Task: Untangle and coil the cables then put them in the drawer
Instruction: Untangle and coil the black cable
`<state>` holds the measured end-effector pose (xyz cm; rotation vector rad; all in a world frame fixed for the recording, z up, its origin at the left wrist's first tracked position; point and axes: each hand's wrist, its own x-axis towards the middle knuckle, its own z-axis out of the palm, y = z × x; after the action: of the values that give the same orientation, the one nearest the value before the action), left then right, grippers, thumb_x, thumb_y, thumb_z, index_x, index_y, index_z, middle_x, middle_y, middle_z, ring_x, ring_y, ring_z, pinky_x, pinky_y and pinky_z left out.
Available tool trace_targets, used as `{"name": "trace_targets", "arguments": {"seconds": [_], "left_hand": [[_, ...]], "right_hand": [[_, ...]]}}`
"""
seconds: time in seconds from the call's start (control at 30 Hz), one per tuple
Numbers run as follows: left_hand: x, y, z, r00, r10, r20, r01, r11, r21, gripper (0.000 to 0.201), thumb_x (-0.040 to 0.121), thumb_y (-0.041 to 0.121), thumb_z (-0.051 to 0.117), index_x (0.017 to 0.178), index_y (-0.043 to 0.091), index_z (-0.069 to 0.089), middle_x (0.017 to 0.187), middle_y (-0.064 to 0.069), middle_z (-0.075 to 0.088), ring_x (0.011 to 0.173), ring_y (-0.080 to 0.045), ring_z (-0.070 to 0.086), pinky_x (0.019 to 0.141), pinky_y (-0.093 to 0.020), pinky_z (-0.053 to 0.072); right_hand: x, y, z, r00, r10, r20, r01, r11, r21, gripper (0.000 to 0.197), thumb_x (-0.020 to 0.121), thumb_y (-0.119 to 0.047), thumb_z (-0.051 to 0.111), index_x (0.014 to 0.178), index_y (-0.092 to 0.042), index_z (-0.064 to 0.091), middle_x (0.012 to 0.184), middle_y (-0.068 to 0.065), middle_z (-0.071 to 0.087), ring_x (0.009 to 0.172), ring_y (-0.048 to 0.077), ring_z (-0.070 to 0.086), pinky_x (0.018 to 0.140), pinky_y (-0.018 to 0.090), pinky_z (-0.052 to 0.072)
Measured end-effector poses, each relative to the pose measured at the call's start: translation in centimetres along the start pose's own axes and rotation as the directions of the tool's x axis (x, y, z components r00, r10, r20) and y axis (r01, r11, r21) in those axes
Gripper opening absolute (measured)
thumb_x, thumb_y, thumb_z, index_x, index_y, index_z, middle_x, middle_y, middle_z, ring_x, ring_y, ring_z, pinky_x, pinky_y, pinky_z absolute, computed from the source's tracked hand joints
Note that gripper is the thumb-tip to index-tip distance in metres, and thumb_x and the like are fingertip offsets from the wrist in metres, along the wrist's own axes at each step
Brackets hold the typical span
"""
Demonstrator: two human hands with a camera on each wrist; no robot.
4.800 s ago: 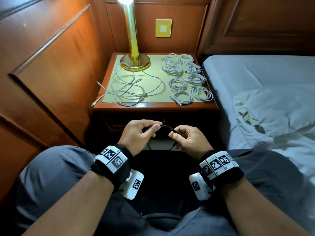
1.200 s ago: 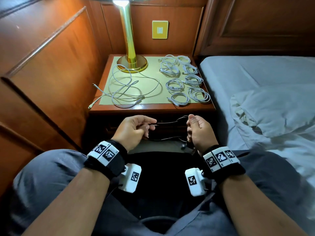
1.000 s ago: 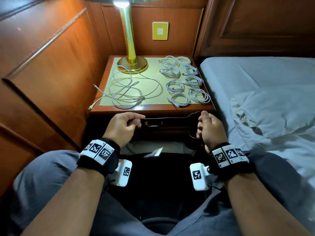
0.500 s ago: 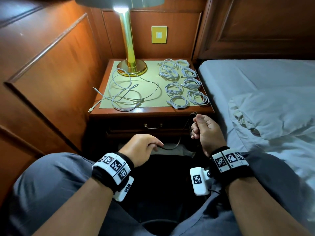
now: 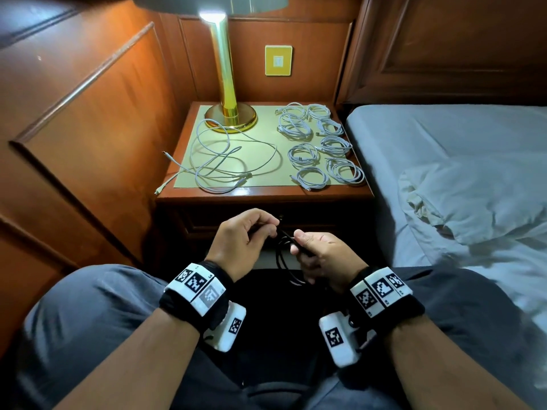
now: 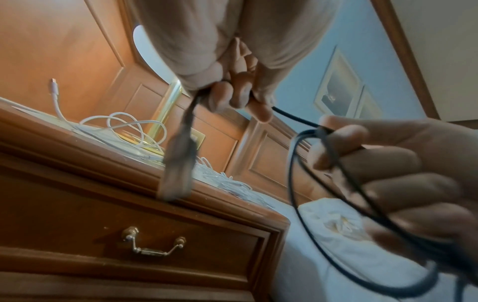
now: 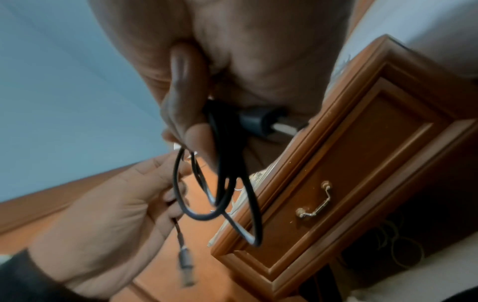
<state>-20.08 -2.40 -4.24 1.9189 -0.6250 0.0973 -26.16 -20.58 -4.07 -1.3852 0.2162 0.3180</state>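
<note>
A black cable (image 5: 283,261) hangs between both hands over my lap, in front of the nightstand. My right hand (image 5: 299,245) grips a bundle of its loops (image 7: 222,183), with one plug (image 7: 258,122) tucked against the palm. My left hand (image 5: 268,229) pinches the cable's free end close to the right hand, and that end's plug (image 6: 178,163) dangles below the fingers. A loose tangled white cable (image 5: 225,161) lies on the left of the nightstand top. Several coiled white cables (image 5: 322,143) lie in rows on the right. The drawer (image 6: 77,224) is shut.
A brass lamp (image 5: 229,113) stands at the back of the nightstand (image 5: 266,195). The bed (image 5: 444,149) with a rumpled pillow is on the right. Wood panelling closes the left side. One white plug (image 5: 159,190) hangs over the nightstand's left front corner. The drawer has a brass handle (image 6: 152,245).
The hands have come together: the left rose from near my lap to meet the right, which came down from the nightstand edge. The black cable's slack now hangs as loops from the right hand.
</note>
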Motion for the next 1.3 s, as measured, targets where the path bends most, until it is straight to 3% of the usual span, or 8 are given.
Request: {"name": "trace_targets", "arguments": {"seconds": [0.13, 0.43, 0.73, 0.9, 1.0, 1.1, 1.2, 1.3], "left_hand": [[0.6, -0.6, -0.6, 0.998, 0.007, -0.068, -0.005, 0.999, 0.041, 0.012, 0.092, 0.005, 0.067, 0.095, 0.014, 0.074, 0.08, 0.006, 0.073, 0.08, -0.008, 0.07, 0.08, -0.017, 0.051], [-0.3, -0.9, 1.6, 0.978, -0.2, 0.054, 0.205, 0.972, -0.112, 0.026, 0.088, 0.002, 0.073, 0.083, 0.028, 0.072, 0.076, 0.012, 0.072, 0.073, -0.001, 0.066, 0.075, -0.016, 0.051], [-0.5, -0.6, 2.0, 0.908, -0.407, 0.102, 0.402, 0.772, -0.492, 0.016, 0.093, 0.005, 0.066, 0.086, 0.016, 0.076, 0.084, -0.004, 0.076, 0.076, -0.012, 0.069, 0.073, -0.025, 0.057], [-1.0, 0.6, 2.2, 0.844, -0.461, 0.273, 0.516, 0.56, -0.648, 0.008, 0.093, 0.007, 0.066, 0.1, 0.005, 0.07, 0.089, -0.013, 0.074, 0.083, -0.023, 0.07, 0.082, -0.041, 0.058], [-1.1, 0.4, 2.5, 0.842, -0.388, 0.374, 0.539, 0.595, -0.596, 0.039, 0.075, 0.007, 0.078, 0.112, 0.004, 0.066, 0.094, -0.008, 0.074, 0.084, -0.017, 0.069, 0.081, -0.033, 0.058], [-0.7, 0.4, 2.4, 0.852, -0.364, 0.377, 0.517, 0.706, -0.485, 0.038, 0.075, 0.0, 0.079, 0.109, 0.009, 0.065, 0.09, -0.001, 0.072, 0.08, -0.01, 0.066, 0.077, -0.024, 0.056], [-0.5, 0.0, 2.4, 0.887, -0.376, 0.27, 0.447, 0.845, -0.293, 0.027, 0.082, -0.001, 0.078, 0.098, 0.017, 0.065, 0.082, 0.002, 0.07, 0.076, -0.012, 0.064, 0.079, -0.035, 0.056], [-0.7, -0.5, 2.6, 0.904, -0.381, 0.195, 0.419, 0.883, -0.213, 0.022, 0.082, 0.006, 0.079, 0.086, 0.022, 0.065, 0.084, -0.004, 0.068, 0.076, -0.016, 0.064, 0.085, -0.047, 0.057]], "right_hand": [[-0.6, -0.4, 0.1, 0.997, 0.013, 0.071, -0.021, 0.992, 0.122, 0.033, 0.096, -0.039, 0.047, 0.075, -0.014, 0.045, 0.047, -0.005, 0.02, 0.036, 0.008, 0.017, 0.044, 0.024, 0.021], [-0.8, -0.3, 0.3, 0.992, -0.056, 0.116, 0.017, 0.949, 0.315, 0.035, 0.096, -0.042, 0.041, 0.073, -0.015, 0.039, 0.047, -0.006, 0.022, 0.035, 0.007, 0.015, 0.044, 0.025, 0.017], [-0.3, 0.6, 0.8, 0.995, -0.101, 0.018, 0.095, 0.974, 0.204, 0.038, 0.104, -0.037, 0.037, 0.072, -0.016, 0.041, 0.049, -0.004, 0.027, 0.036, 0.008, 0.019, 0.04, 0.021, 0.024], [0.4, 1.1, 1.1, 0.974, -0.182, -0.137, 0.194, 0.978, 0.079, 0.047, 0.107, -0.033, 0.035, 0.065, -0.02, 0.049, 0.048, -0.003, 0.03, 0.035, 0.009, 0.021, 0.04, 0.022, 0.021], [0.9, 1.4, 0.8, 0.95, -0.239, -0.203, 0.238, 0.971, -0.026, 0.046, 0.106, -0.035, 0.038, 0.063, -0.022, 0.047, 0.049, -0.004, 0.033, 0.037, 0.01, 0.026, 0.04, 0.023, 0.023], [1.3, 1.7, 0.7, 0.944, -0.247, -0.218, 0.24, 0.969, -0.06, 0.052, 0.107, -0.035, 0.038, 0.058, -0.027, 0.054, 0.048, -0.005, 0.037, 0.037, 0.011, 0.029, 0.042, 0.025, 0.026], [1.4, 1.9, 0.8, 0.937, -0.278, -0.21, 0.261, 0.959, -0.107, 0.043, 0.106, -0.038, 0.039, 0.066, -0.026, 0.049, 0.049, -0.007, 0.038, 0.037, 0.009, 0.029, 0.042, 0.025, 0.026], [1.5, 2.4, 0.7, 0.914, -0.349, -0.205, 0.303, 0.927, -0.222, 0.037, 0.097, -0.047, 0.042, 0.067, -0.028, 0.049, 0.05, -0.011, 0.041, 0.041, 0.006, 0.033, 0.045, 0.027, 0.03]]}}
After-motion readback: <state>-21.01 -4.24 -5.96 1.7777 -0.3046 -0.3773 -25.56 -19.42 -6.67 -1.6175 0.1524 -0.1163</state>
